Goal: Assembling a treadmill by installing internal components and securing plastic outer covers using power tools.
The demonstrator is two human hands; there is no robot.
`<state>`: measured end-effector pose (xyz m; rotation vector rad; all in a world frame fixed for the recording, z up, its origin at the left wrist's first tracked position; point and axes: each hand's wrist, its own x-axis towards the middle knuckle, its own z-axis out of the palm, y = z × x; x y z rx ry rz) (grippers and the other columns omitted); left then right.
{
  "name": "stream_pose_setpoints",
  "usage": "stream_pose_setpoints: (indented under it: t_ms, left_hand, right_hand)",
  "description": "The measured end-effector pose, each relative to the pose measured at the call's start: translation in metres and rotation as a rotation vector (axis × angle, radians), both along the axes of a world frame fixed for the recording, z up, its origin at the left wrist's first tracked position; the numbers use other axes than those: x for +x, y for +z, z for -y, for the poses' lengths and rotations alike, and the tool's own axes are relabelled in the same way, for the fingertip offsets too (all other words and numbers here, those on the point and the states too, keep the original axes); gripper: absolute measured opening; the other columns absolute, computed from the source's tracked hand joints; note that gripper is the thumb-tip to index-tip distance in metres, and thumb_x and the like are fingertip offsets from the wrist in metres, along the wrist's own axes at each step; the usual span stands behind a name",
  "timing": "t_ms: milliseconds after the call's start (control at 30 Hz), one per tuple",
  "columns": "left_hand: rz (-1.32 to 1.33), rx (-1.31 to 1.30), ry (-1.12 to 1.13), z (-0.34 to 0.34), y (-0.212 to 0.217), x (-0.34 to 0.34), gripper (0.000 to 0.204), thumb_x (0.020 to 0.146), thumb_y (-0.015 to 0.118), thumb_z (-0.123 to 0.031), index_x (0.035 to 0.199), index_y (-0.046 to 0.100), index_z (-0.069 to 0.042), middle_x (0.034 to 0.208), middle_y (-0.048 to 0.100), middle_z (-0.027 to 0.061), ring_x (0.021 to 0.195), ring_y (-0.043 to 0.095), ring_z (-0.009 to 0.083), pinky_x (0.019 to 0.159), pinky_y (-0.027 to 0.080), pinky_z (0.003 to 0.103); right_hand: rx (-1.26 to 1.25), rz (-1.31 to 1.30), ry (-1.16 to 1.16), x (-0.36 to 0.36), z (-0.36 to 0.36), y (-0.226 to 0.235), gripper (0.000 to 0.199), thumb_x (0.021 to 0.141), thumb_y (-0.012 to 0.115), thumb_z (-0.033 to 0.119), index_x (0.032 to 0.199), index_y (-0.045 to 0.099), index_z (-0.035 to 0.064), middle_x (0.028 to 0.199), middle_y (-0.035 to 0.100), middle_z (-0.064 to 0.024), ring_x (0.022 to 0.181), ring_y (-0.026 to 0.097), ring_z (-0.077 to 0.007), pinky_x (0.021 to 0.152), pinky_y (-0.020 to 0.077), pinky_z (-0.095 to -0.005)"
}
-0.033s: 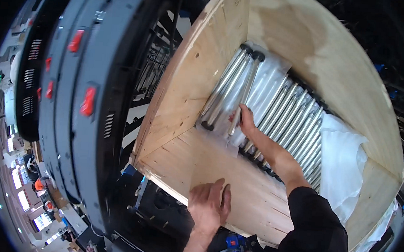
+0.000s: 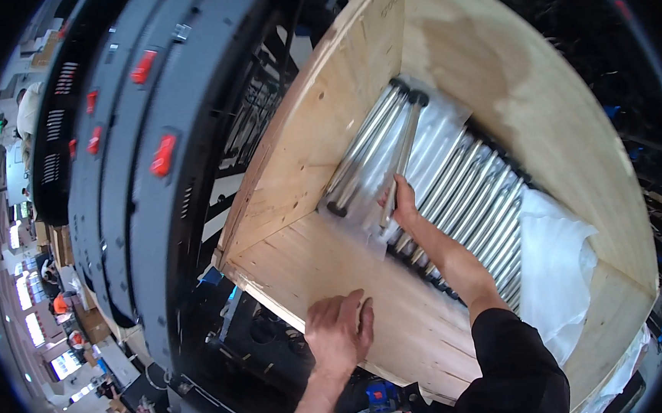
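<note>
In a wooden crate (image 2: pixel 269 217), my right hand (image 2: pixel 403 202) is closed round the lower part of a shiny metal rod (image 2: pixel 406 143). A black round cap tops the rod's far end; my fingers hide part of its near end. To its left, a few similar capped metal rods (image 2: pixel 362 143) lie against the crate's left side. Several more rods (image 2: pixel 466 200) are laid side by side in a row on the right, partly under my right forearm. Over the near wall of the crate hovers my left hand (image 2: pixel 338 330), fingers loosely bent and apart, holding nothing.
Clear plastic wrap (image 2: pixel 436 126) lies beneath the held rod. White foam sheeting (image 2: pixel 554 260) covers the right end of the row. Left of the crate stand tall dark grey panels (image 2: pixel 146 217) with red clips (image 2: pixel 163 155). A blue-and-black device (image 2: pixel 383 397) sits below the crate's near edge.
The view has shifted slightly. The held rod's near end has moved a little rightward and towards me, still in my right hand. My left hand stays nearly in place.
</note>
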<state>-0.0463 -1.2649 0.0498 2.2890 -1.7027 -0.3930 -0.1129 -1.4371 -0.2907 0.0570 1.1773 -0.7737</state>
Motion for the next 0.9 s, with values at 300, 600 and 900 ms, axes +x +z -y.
stream_pose_setpoints:
  t_ms: [300,600,900]
  left_hand:
    - [-0.076,-0.188,-0.024,-0.015,0.002,-0.005,0.024,0.093,0.065,-0.03,0.094,0.07,-0.006,0.089,0.072,0.0153,0.087,0.068,0.0361,0.083,0.052,0.048]
    - [-1.506,-0.851,0.317,-0.159,0.17,-0.141,0.058,0.109,0.042,-0.042,0.148,0.026,-0.002,0.127,0.053,0.0224,0.112,0.06,0.0282,0.093,0.053,0.042]
    - [-1.256,-1.201,0.663,-0.378,0.282,-0.116,0.045,0.104,0.047,-0.045,0.116,0.051,-0.002,0.082,0.054,0.0088,0.059,0.057,0.0187,0.05,0.052,0.034]
  right_hand:
    - [-0.387,-0.364,0.944,-0.236,-0.093,0.257,0.033,0.09,0.074,0.025,0.1,0.05,0.0054,0.062,0.047,0.0022,0.045,0.047,-0.0085,0.04,0.0419,-0.0264]
    - [-0.643,-0.175,1.15,-0.347,-0.301,0.473,0.039,0.096,0.068,0.024,0.125,0.058,-0.0004,0.069,0.059,-0.0011,0.052,0.056,-0.0076,0.045,0.0462,-0.0239]
    - [-1.171,0.37,1.592,-0.229,-0.453,0.465,0.03,0.097,0.064,0.025,0.116,0.064,0.0013,0.082,0.065,-0.0059,0.066,0.062,-0.014,0.062,0.0509,-0.0334]
